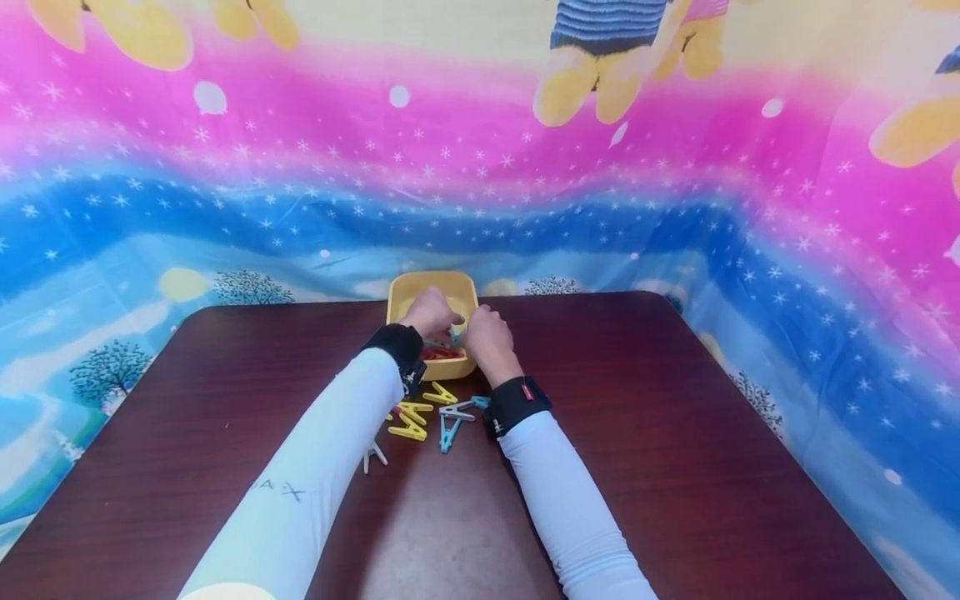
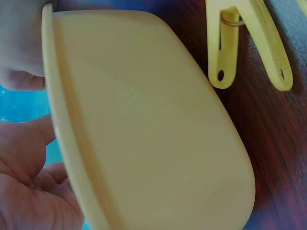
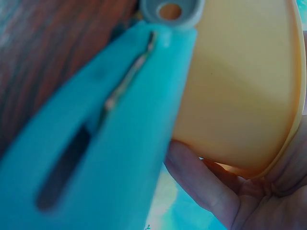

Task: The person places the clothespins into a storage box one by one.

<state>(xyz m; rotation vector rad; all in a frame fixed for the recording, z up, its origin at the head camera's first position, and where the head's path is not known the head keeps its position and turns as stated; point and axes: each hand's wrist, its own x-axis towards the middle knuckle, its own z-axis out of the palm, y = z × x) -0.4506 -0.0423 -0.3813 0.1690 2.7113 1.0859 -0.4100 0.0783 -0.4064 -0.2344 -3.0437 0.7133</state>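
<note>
Head: the bin (image 1: 447, 370) stands on the bench (image 1: 675, 467), clips (image 1: 409, 432) in it and before it. Our left hand (image 1: 431, 313) is inside the bin; whether its fingers clamp a clip, we cannot tell. Our right hand (image 1: 491, 340) grips the bin's right rim.

Left wrist: yellow clip (image 2: 229, 57) beside the bin.

Right wrist: blue clip (image 3: 148, 115) before the bin; we judge clips light, stiff, springy, best pinched mid-body.

Yellow bin (image 1: 450, 369); yellow, blue, grey and red pegs (image 2: 269, 52); red-brown bench (image 1: 637, 417); pink-and-blue backdrop (image 1: 480, 167) with white snowflakes across the upper frame.
</note>
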